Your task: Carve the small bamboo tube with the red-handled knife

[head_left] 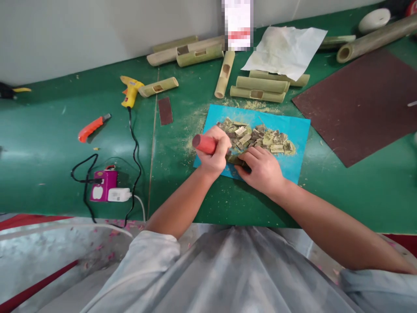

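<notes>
In the head view, I record the left hand (pixel 217 150) closed firmly around a red cylindrical handle (pixel 204 144), whose blunt end tilts up and to the left; the tool's far end is hidden from me and I cannot tell its type. The right hand (pixel 264 170) is gripping a dark olive-brown bamboo piece (pixel 235 159) between thumb and fingers. I locate that piece between the two hands, over the near part of a bright blue rectangular sheet (pixel 299 127); whether it touches the sheet I cannot tell. Just beyond the hands, I note a heap of pale and brown bamboo chips (pixel 243 135) on the same sheet, with yellowish dust around it. The sheet lies on a green tabletop (pixel 182 182). To its left I note a small brown rectangular plate (pixel 165 111), a yellow glue gun (pixel 130 90) with a black cord, and an orange-handled utility knife (pixel 93 128). Behind stand rows of cut pale-green bamboo tubes (pixel 260 84), partly under a white paper sheet (pixel 280 52); a large dark-brown board (pixel 361 108) lies to the right.
</notes>
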A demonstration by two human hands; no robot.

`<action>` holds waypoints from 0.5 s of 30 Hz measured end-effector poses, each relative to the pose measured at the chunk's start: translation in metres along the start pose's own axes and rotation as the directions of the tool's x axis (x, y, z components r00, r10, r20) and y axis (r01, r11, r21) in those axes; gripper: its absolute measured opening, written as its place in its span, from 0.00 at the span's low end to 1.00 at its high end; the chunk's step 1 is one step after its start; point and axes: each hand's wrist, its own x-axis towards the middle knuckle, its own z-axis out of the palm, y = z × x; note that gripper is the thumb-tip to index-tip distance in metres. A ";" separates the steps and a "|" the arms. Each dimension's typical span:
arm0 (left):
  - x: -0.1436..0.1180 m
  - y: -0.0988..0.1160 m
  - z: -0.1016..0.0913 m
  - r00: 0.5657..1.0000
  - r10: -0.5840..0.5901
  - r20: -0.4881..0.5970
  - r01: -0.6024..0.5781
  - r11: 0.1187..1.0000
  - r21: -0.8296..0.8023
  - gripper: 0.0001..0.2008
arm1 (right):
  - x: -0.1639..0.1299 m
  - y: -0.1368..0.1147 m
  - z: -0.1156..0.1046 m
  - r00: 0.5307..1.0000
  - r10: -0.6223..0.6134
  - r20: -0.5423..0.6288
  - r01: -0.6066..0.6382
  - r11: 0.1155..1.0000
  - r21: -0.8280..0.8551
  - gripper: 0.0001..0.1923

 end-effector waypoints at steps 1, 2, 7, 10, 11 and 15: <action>0.002 0.004 0.001 0.999 0.020 -0.045 -0.021 1.000 -0.015 0.25 | 0.000 -0.001 -0.001 1.000 -0.007 -0.011 0.007 1.000 0.000 0.07; 0.004 0.008 0.002 0.995 0.025 -0.096 -0.028 0.999 -0.032 0.25 | 0.000 -0.001 -0.003 1.000 -0.015 -0.023 0.015 1.000 0.001 0.07; 0.015 0.025 0.006 0.971 0.135 -0.197 -0.148 0.988 -0.051 0.25 | -0.001 -0.001 -0.010 0.996 -0.057 -0.075 0.058 0.998 0.011 0.08; 0.015 0.027 0.004 0.970 0.166 -0.179 -0.176 0.983 -0.043 0.24 | -0.001 0.001 -0.010 0.990 -0.084 -0.110 0.085 0.996 0.009 0.10; 0.014 0.026 0.004 0.973 0.163 -0.161 -0.173 0.984 -0.044 0.23 | -0.001 0.002 -0.010 0.990 -0.085 -0.111 0.086 0.996 0.009 0.11; 0.007 0.024 0.000 0.988 0.135 -0.071 -0.139 0.989 -0.056 0.20 | 0.000 0.003 -0.010 0.995 -0.055 -0.078 0.056 0.998 0.009 0.13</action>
